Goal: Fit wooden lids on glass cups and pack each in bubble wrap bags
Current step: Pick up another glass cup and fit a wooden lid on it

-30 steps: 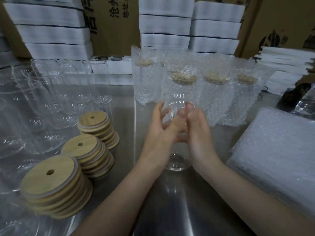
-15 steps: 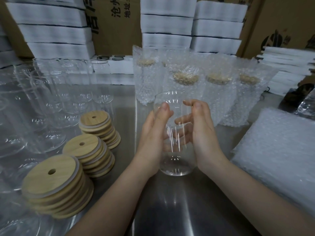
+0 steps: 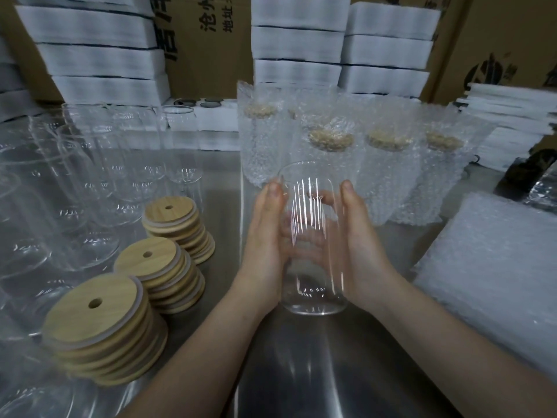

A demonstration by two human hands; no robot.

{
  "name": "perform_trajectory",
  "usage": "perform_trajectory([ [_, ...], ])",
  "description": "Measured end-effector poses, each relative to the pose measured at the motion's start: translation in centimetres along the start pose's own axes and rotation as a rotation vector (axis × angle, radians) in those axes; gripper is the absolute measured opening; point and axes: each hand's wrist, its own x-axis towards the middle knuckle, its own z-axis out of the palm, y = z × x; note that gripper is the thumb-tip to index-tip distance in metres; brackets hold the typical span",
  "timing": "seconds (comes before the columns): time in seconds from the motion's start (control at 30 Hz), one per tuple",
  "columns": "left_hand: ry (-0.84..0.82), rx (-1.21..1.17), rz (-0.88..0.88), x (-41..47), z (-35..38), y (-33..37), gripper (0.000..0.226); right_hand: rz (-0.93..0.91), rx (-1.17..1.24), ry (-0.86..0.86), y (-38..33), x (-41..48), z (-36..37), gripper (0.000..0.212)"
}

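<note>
While wooden lids [image 3: 147, 257] are waiting in stacks nearer my left hand [image 3: 265, 242], I am clasping an upright, lidless glass cup [image 3: 313, 294] between it and my right hand [image 3: 361, 245].

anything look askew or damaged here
The lid stacks left of the cup lean, lids slipped off-centre. The cup, held by the left hand and right hand, looks intact; no spill shows.
</note>
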Motion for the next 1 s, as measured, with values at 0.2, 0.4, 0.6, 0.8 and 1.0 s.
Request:
perform_trajectory([
  [0.2, 0.201, 0.089, 0.142, 0.4, -0.3, 0.0, 0.031, 0.007, 0.007, 0.024, 0.1, -0.1, 0.0, 0.061],
  [0.4, -0.047, 0.291, 0.119, -0.3, 0.8, -0.1, 0.081, -0.234, -0.134, 0.202, 0.1, -0.6, 0.7, 0.059],
  [0.6, 0.002, 0.271, 0.041, -0.4, 1.0, 0.0, 0.078, -0.299, -0.113, 0.238, 0.1, -0.9, 0.7, 0.031],
  [0.8, 0.026, 0.212, 0.001, -0.5, 0.6, -0.1, 0.069, -0.265, -0.15, 0.268, -0.1, -0.4, -0.2, 0.036],
  [1.0, 0.011, 0.082, -0.094, -0.1, 0.7, 0.3, 0.067, -0.221, -0.165, 0.294, -0.1, -0.1, -0.9, 0.028],
])
